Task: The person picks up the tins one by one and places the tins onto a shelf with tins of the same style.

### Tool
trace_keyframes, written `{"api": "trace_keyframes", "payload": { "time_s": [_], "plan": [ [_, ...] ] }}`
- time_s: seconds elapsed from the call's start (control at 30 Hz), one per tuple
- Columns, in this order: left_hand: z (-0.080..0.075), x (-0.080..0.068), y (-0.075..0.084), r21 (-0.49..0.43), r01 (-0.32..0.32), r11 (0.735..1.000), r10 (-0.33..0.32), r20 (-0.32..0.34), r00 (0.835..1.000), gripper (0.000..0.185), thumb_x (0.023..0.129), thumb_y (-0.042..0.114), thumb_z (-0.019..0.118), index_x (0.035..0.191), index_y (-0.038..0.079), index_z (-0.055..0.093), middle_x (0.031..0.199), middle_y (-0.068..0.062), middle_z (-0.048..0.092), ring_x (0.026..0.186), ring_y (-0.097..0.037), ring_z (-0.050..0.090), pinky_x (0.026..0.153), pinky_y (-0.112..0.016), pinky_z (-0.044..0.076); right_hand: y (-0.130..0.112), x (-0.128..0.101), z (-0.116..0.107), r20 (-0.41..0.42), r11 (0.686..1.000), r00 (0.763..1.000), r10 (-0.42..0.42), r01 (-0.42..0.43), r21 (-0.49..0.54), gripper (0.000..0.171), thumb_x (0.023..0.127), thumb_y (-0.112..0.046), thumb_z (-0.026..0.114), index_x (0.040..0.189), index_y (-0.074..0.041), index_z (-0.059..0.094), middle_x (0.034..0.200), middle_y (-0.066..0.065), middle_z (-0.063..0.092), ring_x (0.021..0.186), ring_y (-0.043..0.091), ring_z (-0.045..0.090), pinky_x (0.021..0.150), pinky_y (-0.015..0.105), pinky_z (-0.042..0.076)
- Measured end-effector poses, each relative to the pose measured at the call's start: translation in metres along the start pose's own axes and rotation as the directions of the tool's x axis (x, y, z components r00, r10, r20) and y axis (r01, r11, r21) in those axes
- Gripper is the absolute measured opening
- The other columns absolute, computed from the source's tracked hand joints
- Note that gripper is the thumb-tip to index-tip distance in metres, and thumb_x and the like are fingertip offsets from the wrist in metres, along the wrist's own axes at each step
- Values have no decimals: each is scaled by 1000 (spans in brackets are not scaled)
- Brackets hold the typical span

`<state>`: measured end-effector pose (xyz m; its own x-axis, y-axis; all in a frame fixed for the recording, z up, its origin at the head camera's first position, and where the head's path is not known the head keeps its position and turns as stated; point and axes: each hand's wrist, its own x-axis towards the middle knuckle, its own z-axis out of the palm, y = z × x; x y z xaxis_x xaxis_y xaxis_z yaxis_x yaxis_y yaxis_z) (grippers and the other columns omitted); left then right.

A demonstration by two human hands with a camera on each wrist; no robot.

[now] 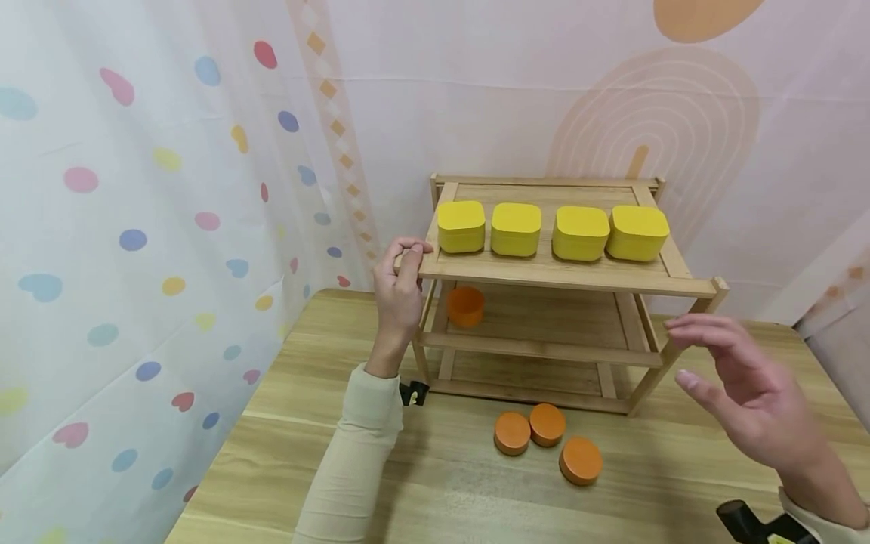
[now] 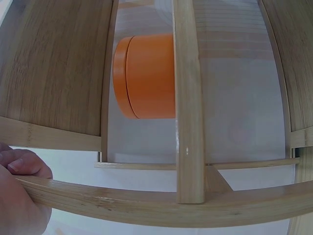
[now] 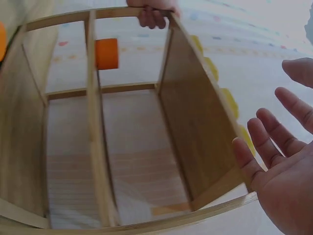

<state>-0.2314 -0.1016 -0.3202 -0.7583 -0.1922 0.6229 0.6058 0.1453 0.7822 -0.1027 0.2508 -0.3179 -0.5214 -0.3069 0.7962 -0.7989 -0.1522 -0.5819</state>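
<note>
My left hand [image 1: 399,291] grips the front left corner of a three-tier wooden shelf [image 1: 578,282], fingers curled over the end of the top rail. In the left wrist view that hand [image 2: 22,191] wraps the rail at the lower left. Several yellow rounded-square boxes [image 1: 516,230] stand in a row on the top tier. An orange round tin with a lid [image 2: 149,76] sits at the left of the middle tier. My right hand [image 1: 754,397] hovers off the shelf's front right leg, fingers spread and loosely bent, holding nothing.
Three orange round tins [image 1: 512,433] lie on the wood-grain table [image 1: 442,483] in front of the shelf. A patterned curtain [image 1: 204,151] hangs behind and to the left. Black wrist mounts [image 1: 413,393] sit on both sleeves.
</note>
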Motion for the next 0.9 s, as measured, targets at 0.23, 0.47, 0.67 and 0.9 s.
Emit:
{"api": "trace_keyframes", "payload": {
  "time_s": [0.23,0.47,0.67,0.9],
  "plan": [
    [-1,1,0,13,2,1000,-2,-1,1000,28,101,21,45,94,2,65,52,7,38,42,-14,28,40,-25,24,4,-17,6,45,999,999,19,-20,24,32,90,16,57,119,24,48,131,18,54,125,24,51,107,23,39],
    [-2,0,1,5,-3,1000,3,1,1000,29,101,21,46,94,2,65,52,6,38,42,-13,29,40,-25,25,15,-37,10,74,996,996,52,-58,75,39,81,27,55,119,27,47,133,21,53,123,22,53,105,23,42],
    [-3,-1,2,6,1,1000,-1,4,1000,29,101,22,46,94,2,65,52,4,38,42,-13,29,40,-25,26,29,-51,15,121,991,989,80,-92,98,53,71,35,51,122,24,47,134,19,51,126,21,51,102,23,44],
    [-4,0,2,13,6,1000,-6,-2,1000,29,101,22,45,95,2,65,51,5,36,41,-14,28,40,-25,24,50,-66,26,151,985,980,127,-143,99,62,67,38,49,126,20,48,134,18,52,124,20,51,101,23,43]
  ]
}}
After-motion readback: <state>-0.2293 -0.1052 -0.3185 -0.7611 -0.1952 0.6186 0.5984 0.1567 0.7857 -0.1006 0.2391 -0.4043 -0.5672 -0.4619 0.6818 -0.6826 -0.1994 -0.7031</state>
